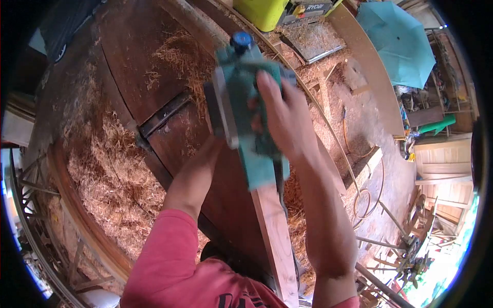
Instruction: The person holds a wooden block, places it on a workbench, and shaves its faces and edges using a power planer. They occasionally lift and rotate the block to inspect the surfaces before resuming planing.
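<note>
A green electric hand planer [241, 110] with a blue front knob rests over a long, light-coloured piece of wood [276, 231]. My right hand [288, 115] is closed around the planer's handle, slightly smeared by motion. A dark power cord [280, 185] trails back from the tool alongside the wood. From the left, my left hand [213, 146] reaches in under the planer's side. The planer's body covers its fingers, so what they touch cannot be seen. The wood lies lengthwise along a dark brown workbench [226, 190].
Wood shavings [115, 174] are heaped on the floor at left and scattered at right. A lime-green RYOBI machine [287, 13] stands at the top. An orange hose [345, 128] loops on the right floor beside a wooden block [367, 167]. A teal umbrella [398, 41] sits at upper right.
</note>
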Demonstrator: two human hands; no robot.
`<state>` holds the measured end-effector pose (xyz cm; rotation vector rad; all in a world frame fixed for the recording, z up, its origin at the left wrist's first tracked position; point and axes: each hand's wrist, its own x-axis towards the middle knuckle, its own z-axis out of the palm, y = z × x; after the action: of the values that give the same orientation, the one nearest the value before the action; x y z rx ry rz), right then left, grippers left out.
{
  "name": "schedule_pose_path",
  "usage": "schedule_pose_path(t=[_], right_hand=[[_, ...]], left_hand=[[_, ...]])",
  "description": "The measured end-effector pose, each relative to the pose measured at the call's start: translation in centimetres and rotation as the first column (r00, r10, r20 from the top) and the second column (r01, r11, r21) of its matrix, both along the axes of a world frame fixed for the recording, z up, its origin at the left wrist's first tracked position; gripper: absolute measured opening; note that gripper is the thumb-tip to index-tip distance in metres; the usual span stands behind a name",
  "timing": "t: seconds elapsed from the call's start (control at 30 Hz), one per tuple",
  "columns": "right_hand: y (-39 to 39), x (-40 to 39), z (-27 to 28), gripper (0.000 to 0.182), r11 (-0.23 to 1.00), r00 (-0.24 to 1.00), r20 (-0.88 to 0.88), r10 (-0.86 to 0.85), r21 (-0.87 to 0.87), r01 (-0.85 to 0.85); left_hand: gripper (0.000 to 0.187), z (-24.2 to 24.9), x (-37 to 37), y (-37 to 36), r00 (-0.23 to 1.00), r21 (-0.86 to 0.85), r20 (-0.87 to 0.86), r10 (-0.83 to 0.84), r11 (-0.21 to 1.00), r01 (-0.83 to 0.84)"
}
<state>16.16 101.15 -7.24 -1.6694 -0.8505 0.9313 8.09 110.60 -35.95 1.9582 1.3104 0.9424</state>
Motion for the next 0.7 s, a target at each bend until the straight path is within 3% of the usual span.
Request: schedule_pose_path(t=[0.1,0.13,0.17,0.2,0.23,0.27,0.3,0.33,0.37,0.43,0.47,0.5,0.6,0.67,0.7], right_hand=[[-9.6,-2.1,1.5,0.031,0.992,0.997,-0.073,0.027,-0.121,-0.036],[-13.6,-3.0,1.0,0.035,0.993,0.999,0.013,0.033,-0.113,-0.031],[-17.4,-3.5,1.9,0.040,0.964,0.994,0.075,0.077,-0.259,-0.056],[-21.4,-4.6,2.0,0.042,0.955,0.988,0.133,0.084,-0.295,-0.041],[-25.6,-5.7,2.6,0.044,0.912,0.982,0.164,0.097,-0.409,-0.022],[-29.9,-6.4,2.9,0.041,0.883,0.990,0.106,0.095,-0.468,-0.034],[-34.5,-8.7,1.6,0.040,0.857,0.952,-0.085,-0.293,-0.465,0.222],[-39.0,-10.7,-0.2,0.054,0.736,0.735,-0.264,-0.624,-0.515,0.440],[-43.0,-10.5,-0.7,0.033,0.733,0.692,-0.348,-0.633,-0.557,0.390],[-41.6,-10.1,1.4,0.027,0.845,0.922,-0.214,-0.322,-0.504,0.178],[-40.2,-9.7,3.0,0.028,0.866,0.981,-0.134,-0.140,-0.497,0.056],[-37.8,-8.5,3.6,0.037,0.930,0.999,-0.041,0.034,-0.364,-0.047],[-33.6,-8.7,1.8,0.031,0.915,0.994,-0.058,-0.091,-0.398,0.061],[-27.0,-7.3,3.2,0.025,0.892,0.986,0.165,-0.010,-0.444,0.084],[-24.7,-6.7,3.2,0.024,0.899,0.991,0.132,-0.013,-0.432,0.069]], left_hand=[[0.042,-0.3,-0.1,0.2,0.999,0.058,-0.038,0.033,0.998,-0.031],[0.042,-0.3,-0.3,0.1,0.996,0.101,-0.063,0.062,0.993,-0.056],[0.042,-0.2,-0.4,0.0,0.997,0.066,-0.052,0.053,0.997,-0.050],[0.042,0.2,-0.5,-0.1,0.999,0.026,-0.030,0.046,0.999,-0.045],[0.043,0.9,-0.5,0.1,0.998,-0.123,0.056,0.004,0.992,0.003],[0.044,0.8,-0.4,-0.2,0.999,-0.135,0.048,0.023,0.991,-0.016],[0.045,0.7,-0.2,-0.3,0.998,-0.143,0.040,0.043,0.989,-0.037],[0.045,0.6,-0.2,-0.3,0.998,-0.153,0.029,0.064,0.986,-0.059],[0.046,0.7,-0.4,-0.3,0.998,-0.156,0.043,0.056,0.987,-0.048],[0.047,1.5,-0.3,-0.2,0.997,-0.160,0.075,0.019,0.987,-0.007],[0.047,1.4,-0.3,-0.5,0.996,-0.156,0.085,0.018,0.988,-0.005],[0.047,1.4,-0.3,-0.4,0.995,-0.145,0.098,0.024,0.989,-0.009],[0.046,2.2,-0.5,-0.3,0.992,-0.185,0.125,-0.013,0.982,0.036],[0.045,2.5,-0.7,-0.2,0.993,-0.202,0.115,-0.024,0.978,0.047],[0.045,2.4,-0.7,-0.4,0.995,-0.195,0.096,-0.017,0.980,0.036]])
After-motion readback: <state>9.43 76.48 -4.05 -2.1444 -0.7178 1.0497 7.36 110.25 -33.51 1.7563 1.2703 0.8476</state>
